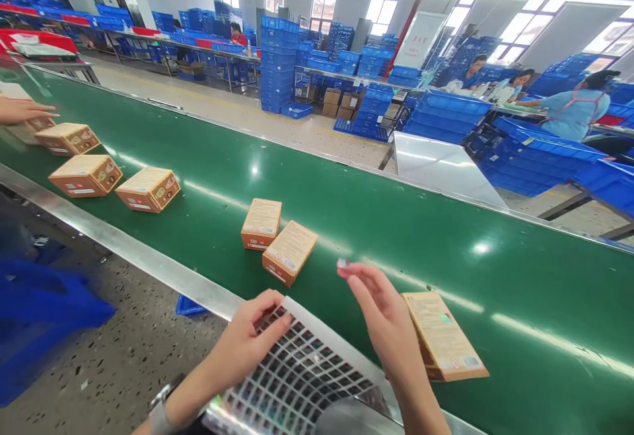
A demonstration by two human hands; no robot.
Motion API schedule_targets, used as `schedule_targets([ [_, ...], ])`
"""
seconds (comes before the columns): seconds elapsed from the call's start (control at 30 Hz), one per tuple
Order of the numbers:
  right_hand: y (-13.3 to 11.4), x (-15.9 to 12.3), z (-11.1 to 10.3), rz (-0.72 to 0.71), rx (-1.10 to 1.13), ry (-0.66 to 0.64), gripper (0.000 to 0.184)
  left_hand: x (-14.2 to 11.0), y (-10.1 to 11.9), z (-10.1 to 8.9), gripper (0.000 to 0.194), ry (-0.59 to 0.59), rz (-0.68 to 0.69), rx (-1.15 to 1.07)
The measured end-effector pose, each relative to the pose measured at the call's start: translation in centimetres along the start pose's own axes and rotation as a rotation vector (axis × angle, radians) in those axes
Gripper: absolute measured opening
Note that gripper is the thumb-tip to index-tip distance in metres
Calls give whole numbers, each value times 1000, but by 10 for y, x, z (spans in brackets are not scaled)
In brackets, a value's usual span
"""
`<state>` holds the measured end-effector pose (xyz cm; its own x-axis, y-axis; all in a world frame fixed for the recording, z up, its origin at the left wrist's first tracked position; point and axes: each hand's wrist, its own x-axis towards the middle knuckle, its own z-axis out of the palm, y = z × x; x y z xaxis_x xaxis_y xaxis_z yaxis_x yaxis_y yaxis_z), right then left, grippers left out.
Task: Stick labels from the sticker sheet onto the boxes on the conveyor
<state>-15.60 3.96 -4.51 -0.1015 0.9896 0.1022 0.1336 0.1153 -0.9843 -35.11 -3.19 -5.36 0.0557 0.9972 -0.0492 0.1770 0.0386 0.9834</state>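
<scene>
My left hand (pixel 255 329) grips the top edge of a sheet of small stickers (pixel 297 372), thumb on top, and the sheet curves down over the conveyor's near edge. Between the thumb and index finger of my right hand (pixel 389 309) is a small, shiny sticker (pixel 343 264), held above the belt. Right of that hand lies a brown carton (pixel 443 336) with a green shiny sticker on its top; my wrist partly covers its left side. Two more brown cartons, one (pixel 262 222) behind the other (pixel 290 250), sit close together ahead of my left hand.
The green conveyor belt (pixel 376 217) runs across the view between metal rails. Several cartons (pixel 86 174) stand at its left, where another person's hand (pixel 24 110) touches one. A metal table (pixel 446 164) adjoins the far rail. Blue crates (pixel 280 65) and seated people are beyond.
</scene>
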Motion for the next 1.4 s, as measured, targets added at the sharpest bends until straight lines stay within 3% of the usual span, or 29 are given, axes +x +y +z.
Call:
schedule_targets([
  [0.1, 7, 34, 21, 149, 228, -64, 53, 4, -1, -22, 21, 77, 229, 251],
  [0.17, 10, 52, 33, 174, 278, -89, 57, 7, -3, -29, 23, 64, 286, 370],
  [0.37, 16, 67, 46, 216, 294, 63, 42, 15, -9, -16, 18, -157, 210, 438],
  [0.6, 22, 51, 46, 291, 313, 211, 46, 15, -5, 6, 17, -220, 216, 458],
  [0.73, 21, 48, 37, 297, 295, 229, 42, 17, -4, 10, 17, -255, 203, 448],
  [1.03, 26, 47, 11, 264, 149, 180, 41, 19, -3, 23, 16, -301, 248, 458],
  [1.27, 14, 37, 3, 111, -345, 289, 26, 21, 3, 35, 17, -344, 292, 471],
  [1.4, 10, 42, -5, 172, -425, 336, 31, 23, 4, 40, 16, -372, 308, 452],
])
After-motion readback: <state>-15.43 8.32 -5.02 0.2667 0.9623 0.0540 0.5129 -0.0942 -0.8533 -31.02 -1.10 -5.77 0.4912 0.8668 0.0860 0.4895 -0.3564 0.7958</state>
